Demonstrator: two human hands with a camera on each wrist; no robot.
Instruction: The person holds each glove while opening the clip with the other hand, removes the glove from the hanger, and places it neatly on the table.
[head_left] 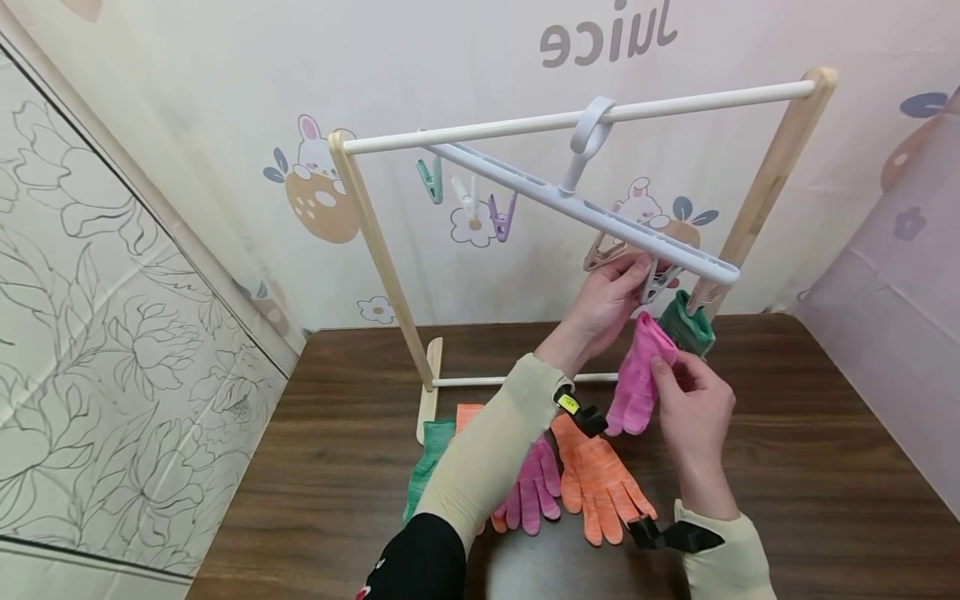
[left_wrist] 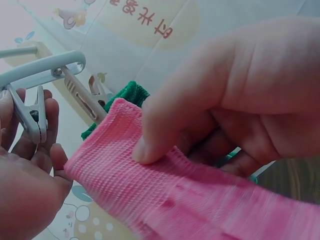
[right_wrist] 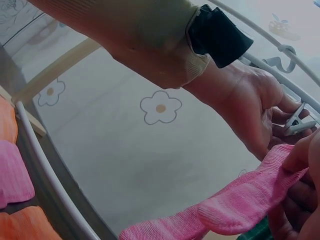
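My left hand (head_left: 596, 308) is raised under the end of the hanger and grips a grey clothespin (head_left: 657, 285) hanging there. In the left wrist view the clothespin's tips come together. My right hand (head_left: 696, 408) pinches a pink knit glove (head_left: 634, 383) by its cuff, thumb in front, just below that clothespin; the glove's fingers hang down. Behind it, a green glove (head_left: 686, 327) hangs by its cuff from a beige-pink clothespin (left_wrist: 82, 95) at the hanger's end.
A pale blue hanger (head_left: 517, 177) hooks over the white rod of a wooden rack (head_left: 382, 258). Green, white and purple clothespins (head_left: 502, 218) hang at its far side. On the brown table (head_left: 322, 483) lie orange gloves (head_left: 600, 483), a pink glove (head_left: 536, 487) and a green glove (head_left: 431, 462).
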